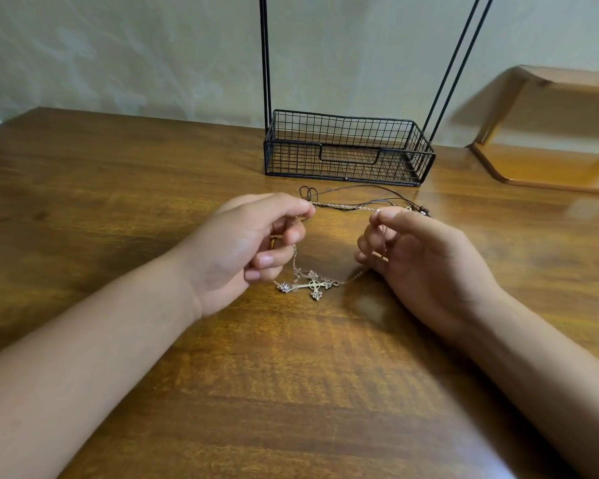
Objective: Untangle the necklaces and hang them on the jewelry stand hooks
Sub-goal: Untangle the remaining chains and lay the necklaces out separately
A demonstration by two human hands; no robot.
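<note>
A thin silver chain necklace (343, 205) stretches between my two hands just above the wooden table. Its ornate cross pendant (310, 285) lies flat on the table between my wrists. My left hand (253, 247) pinches the chain at its left end between thumb and forefinger. My right hand (419, 250) pinches the other end, fingers curled. A dark cord necklace (360, 191) with small beads lies on the table right behind the chain, looped at its left end. The black wire jewelry stand (346, 150) stands beyond; its hooks are out of view above.
The stand has a mesh basket base and thin black uprights (265, 63) rising out of frame. A wooden shelf piece (547, 160) sits at the back right. The wooden table (118, 188) reaches to a pale wall behind.
</note>
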